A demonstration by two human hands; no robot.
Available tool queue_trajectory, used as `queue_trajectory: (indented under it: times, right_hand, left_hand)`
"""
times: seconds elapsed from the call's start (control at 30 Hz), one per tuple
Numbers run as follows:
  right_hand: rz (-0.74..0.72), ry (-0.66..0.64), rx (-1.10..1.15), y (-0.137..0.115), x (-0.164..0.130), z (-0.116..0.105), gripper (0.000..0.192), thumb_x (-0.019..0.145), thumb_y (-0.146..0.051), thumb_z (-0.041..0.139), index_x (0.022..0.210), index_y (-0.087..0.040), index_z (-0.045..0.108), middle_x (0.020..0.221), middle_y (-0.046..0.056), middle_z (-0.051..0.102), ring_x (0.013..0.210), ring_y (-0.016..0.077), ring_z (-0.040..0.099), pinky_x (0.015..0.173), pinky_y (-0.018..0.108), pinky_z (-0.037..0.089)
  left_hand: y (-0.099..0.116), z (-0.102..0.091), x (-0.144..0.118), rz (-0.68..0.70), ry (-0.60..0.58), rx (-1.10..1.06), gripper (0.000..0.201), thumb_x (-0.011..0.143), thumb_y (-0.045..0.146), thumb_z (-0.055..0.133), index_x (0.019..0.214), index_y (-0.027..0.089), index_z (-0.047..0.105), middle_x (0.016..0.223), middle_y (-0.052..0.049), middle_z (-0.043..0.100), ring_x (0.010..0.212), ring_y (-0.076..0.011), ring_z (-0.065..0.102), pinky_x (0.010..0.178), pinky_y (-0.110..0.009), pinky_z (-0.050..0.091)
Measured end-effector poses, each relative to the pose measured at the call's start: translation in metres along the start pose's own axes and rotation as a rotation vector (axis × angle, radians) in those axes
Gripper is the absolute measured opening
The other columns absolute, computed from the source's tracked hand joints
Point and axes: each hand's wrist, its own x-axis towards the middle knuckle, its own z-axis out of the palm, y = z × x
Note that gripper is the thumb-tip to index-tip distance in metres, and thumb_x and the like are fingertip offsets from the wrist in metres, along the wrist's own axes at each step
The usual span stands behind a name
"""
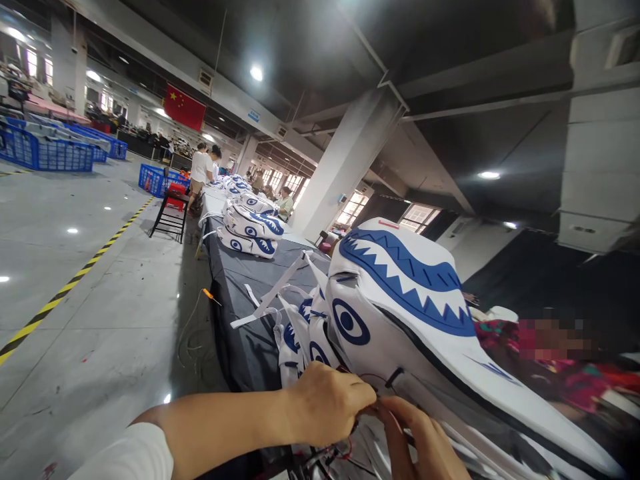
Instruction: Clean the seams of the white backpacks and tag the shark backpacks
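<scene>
A white fabric piece printed with a blue shark mouth and eye [400,293] stands up in front of me on a long grey-covered table [245,280]. My left hand [327,403] pinches its lower edge, fingers closed on the fabric near a small dark loop. My right hand [420,437] meets it from below, fingertips gripping the same edge. More shark-print pieces [300,333] with white straps lie stacked just behind my hands.
Further stacks of shark-print pieces [250,230] run down the table. People work at the far end [203,170], and one sits across from me at right. A black stool [170,213], blue crates [47,153] and a yellow-black floor line [65,290] lie left.
</scene>
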Motion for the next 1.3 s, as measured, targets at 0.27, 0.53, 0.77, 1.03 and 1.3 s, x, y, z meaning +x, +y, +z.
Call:
queue_trajectory:
  times: [0.27,0.53,0.77,1.03,1.3]
  right_hand:
    - [0.111,0.014,0.03,-0.004,-0.009,-0.004,0.013,0.1,-0.027,0.048,0.106,-0.022,0.058,0.087,0.005,0.07,0.074,0.0197,0.069,0.068,0.031,0.055]
    - [0.117,0.027,0.081,-0.014,-0.008,-0.009,0.012,0.099,-0.02,0.048,0.107,-0.022,0.056,0.089,0.005,0.068,0.079,0.019,0.068,0.072,0.03,0.055]
    - [0.237,0.03,0.181,-0.018,-0.012,-0.016,0.014,0.097,-0.02,0.049,0.109,-0.021,0.055,0.092,0.006,0.07,0.081,0.0195,0.07,0.073,0.031,0.056]
    - [0.336,0.099,0.238,-0.028,-0.01,-0.011,0.014,0.095,-0.025,0.048,0.103,-0.019,0.057,0.088,0.007,0.071,0.075,0.0201,0.069,0.068,0.031,0.054]
    - [0.238,0.107,-0.034,-0.045,-0.03,-0.021,0.025,0.098,-0.025,0.049,0.118,-0.017,0.06,0.117,0.013,0.069,0.084,0.0205,0.071,0.066,0.029,0.052]
  left_hand:
    - [0.005,0.001,-0.002,0.01,-0.002,-0.021,0.018,0.093,0.02,0.047,0.11,0.019,0.055,0.101,-0.001,0.07,0.085,-0.016,0.07,0.063,-0.025,0.049]
    - [0.005,0.008,-0.001,-0.013,0.026,0.009,0.016,0.089,0.012,0.049,0.097,0.018,0.061,0.094,-0.002,0.071,0.083,-0.016,0.07,0.072,-0.026,0.054]
    - [0.019,-0.008,-0.003,0.028,-0.027,0.004,0.026,0.094,0.012,0.044,0.113,0.019,0.059,0.115,-0.001,0.071,0.102,-0.0154,0.069,0.08,-0.025,0.055]
    - [0.026,-0.013,-0.001,-0.036,-0.015,0.142,0.02,0.091,0.011,0.046,0.102,0.015,0.062,0.101,-0.005,0.073,0.09,-0.0212,0.072,0.073,-0.031,0.057]
    - [0.009,-0.013,-0.046,-0.008,0.268,-0.157,0.028,0.1,0.03,0.045,0.125,0.022,0.056,0.139,-0.005,0.06,0.12,-0.0127,0.063,0.095,-0.023,0.054]
